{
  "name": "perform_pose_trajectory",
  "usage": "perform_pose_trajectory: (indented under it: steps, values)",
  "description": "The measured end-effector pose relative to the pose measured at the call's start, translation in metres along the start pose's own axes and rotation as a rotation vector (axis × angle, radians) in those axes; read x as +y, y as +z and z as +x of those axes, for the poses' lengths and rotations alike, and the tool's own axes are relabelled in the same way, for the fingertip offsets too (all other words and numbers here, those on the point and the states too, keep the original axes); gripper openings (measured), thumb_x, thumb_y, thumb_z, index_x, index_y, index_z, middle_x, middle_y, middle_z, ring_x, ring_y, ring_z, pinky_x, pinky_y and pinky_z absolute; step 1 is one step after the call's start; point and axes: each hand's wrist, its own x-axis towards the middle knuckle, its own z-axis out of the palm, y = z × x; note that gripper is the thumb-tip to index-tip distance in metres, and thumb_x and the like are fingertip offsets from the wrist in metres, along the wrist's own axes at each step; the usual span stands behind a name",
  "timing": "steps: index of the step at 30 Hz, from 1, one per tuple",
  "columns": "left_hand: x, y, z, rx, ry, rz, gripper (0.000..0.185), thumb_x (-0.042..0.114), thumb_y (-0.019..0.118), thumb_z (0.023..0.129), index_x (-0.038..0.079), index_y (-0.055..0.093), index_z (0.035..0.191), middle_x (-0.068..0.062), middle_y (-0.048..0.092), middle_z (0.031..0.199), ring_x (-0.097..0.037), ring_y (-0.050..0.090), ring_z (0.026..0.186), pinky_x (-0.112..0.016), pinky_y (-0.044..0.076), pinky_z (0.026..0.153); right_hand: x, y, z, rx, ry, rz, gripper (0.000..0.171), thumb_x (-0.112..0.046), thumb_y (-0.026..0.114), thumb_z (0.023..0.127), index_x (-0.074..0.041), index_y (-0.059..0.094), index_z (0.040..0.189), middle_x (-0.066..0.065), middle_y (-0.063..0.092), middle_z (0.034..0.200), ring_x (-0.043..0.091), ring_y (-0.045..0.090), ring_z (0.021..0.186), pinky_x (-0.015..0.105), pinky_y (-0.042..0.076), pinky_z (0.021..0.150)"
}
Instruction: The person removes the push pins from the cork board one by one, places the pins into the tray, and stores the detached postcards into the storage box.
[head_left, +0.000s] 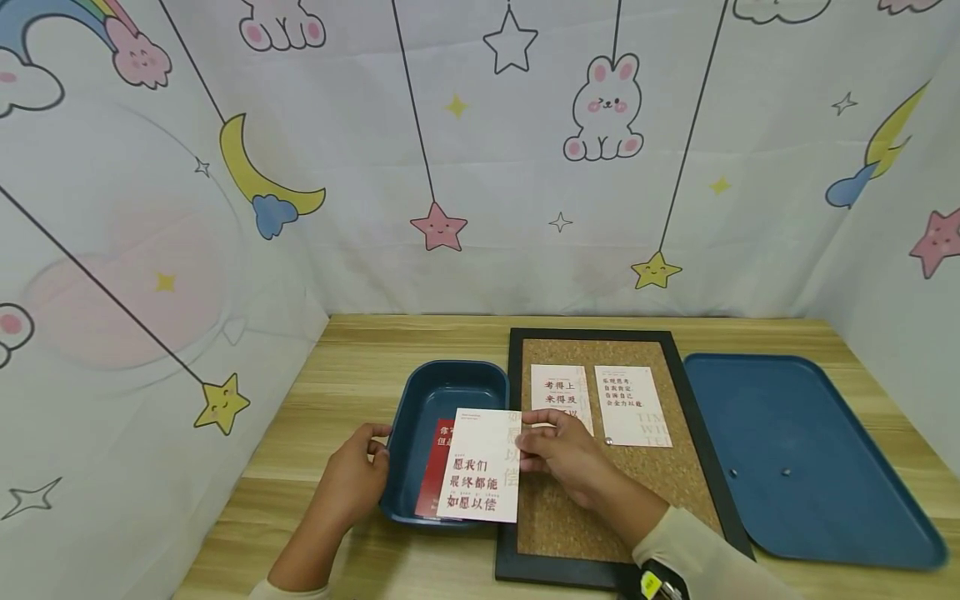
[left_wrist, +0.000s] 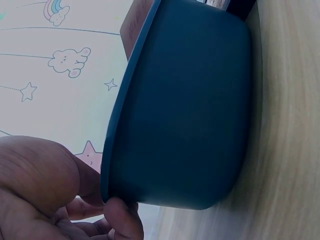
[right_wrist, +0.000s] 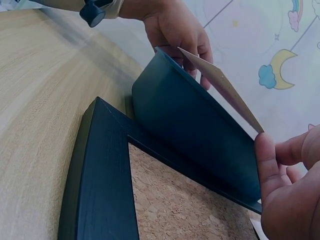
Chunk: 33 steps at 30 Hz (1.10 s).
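My right hand [head_left: 558,454] pinches the right edge of a white card [head_left: 480,467] with red characters, held over the right side of a deep blue bin [head_left: 408,417]. A red card [head_left: 433,479] shows partly from beneath it, inside the bin. My left hand [head_left: 356,471] pinches the bin's left rim between thumb and fingers, seen close in the left wrist view around the bin wall [left_wrist: 180,110]. Two more white cards [head_left: 633,408] lie on a cork board [head_left: 592,525]; my right hand partly covers the left one. A small pin [head_left: 609,442] sits at the right card's lower left.
The cork board has a black frame [head_left: 592,336], with the bin standing against its left side. To the right lies a blue tray [head_left: 825,467] bearing small pins [head_left: 786,472]. A patterned cloth [head_left: 525,275] rises behind the wooden table [head_left: 315,400].
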Motion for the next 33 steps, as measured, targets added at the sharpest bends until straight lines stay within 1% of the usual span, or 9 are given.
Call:
perform_pose_trajectory:
  steps: [11,24,26,31,33]
  values:
    - [0.0017,-0.0007,-0.0021,0.017,0.0,0.026,0.034,0.002,0.052,0.097,0.002,0.061,0.13,-0.005,0.065,0.093,-0.018,0.055,0.071,-0.034,0.045,0.061,0.0009,0.0024,0.0019,-0.002,-0.016,0.02,0.038,0.007,0.063,0.096,0.01,0.05,0.131,0.016,0.063,0.099,0.02,0.066,0.081,0.033,0.059,0.074]
    - [0.0042,-0.0008,-0.0027,0.024,0.003,0.03,0.033,0.002,0.053,0.097,0.001,0.061,0.13,-0.005,0.065,0.092,-0.018,0.056,0.072,-0.034,0.046,0.062,0.0002,0.0044,0.0028,-0.01,-0.01,0.025,0.038,0.006,0.063,0.096,0.01,0.048,0.131,0.015,0.063,0.099,0.019,0.066,0.079,0.031,0.059,0.073]
    - [0.0046,-0.0009,-0.003,0.024,0.002,0.03,0.033,0.002,0.053,0.097,0.001,0.061,0.13,-0.005,0.065,0.092,-0.018,0.056,0.072,-0.034,0.046,0.062,0.0002,0.0048,0.0032,-0.005,-0.004,0.008,0.038,0.001,0.066,0.096,0.01,0.049,0.13,0.015,0.064,0.095,0.018,0.065,0.076,0.03,0.059,0.07]
    - [0.0049,-0.0009,-0.0035,0.024,-0.003,0.027,0.033,0.002,0.053,0.098,0.001,0.061,0.13,-0.006,0.064,0.093,-0.018,0.055,0.071,-0.034,0.045,0.061,0.0008,0.0053,0.0035,0.019,0.03,-0.096,0.04,-0.016,0.075,0.095,0.004,0.054,0.123,0.011,0.064,0.077,0.014,0.06,0.058,0.027,0.053,0.056]
    - [0.0046,-0.0008,-0.0034,0.024,-0.006,0.029,0.033,0.002,0.053,0.098,0.001,0.061,0.13,-0.006,0.064,0.093,-0.018,0.055,0.071,-0.034,0.045,0.061,0.0015,0.0049,0.0031,0.024,0.038,-0.116,0.04,-0.018,0.075,0.095,0.003,0.054,0.122,0.01,0.063,0.073,0.013,0.059,0.055,0.026,0.051,0.055]
